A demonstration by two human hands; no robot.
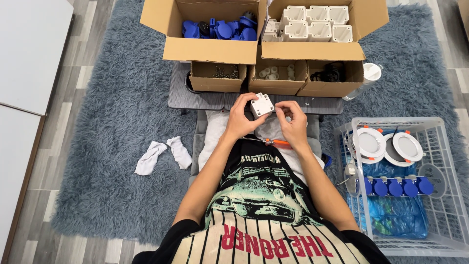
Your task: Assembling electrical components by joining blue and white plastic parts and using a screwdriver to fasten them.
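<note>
My left hand grips a small white square plastic box by its left side, holding it up above my lap. My right hand is beside the box on the right, with its fingertips pinched close to the box's right edge; whether they hold a small part is too small to tell. An orange-handled screwdriver lies across my lap just under both hands.
Ahead stand two large open cartons, one with blue parts, one with white housings, and three small cartons on a dark board. A white wire basket with round lamps and blue parts sits right. White gloves lie left on the rug.
</note>
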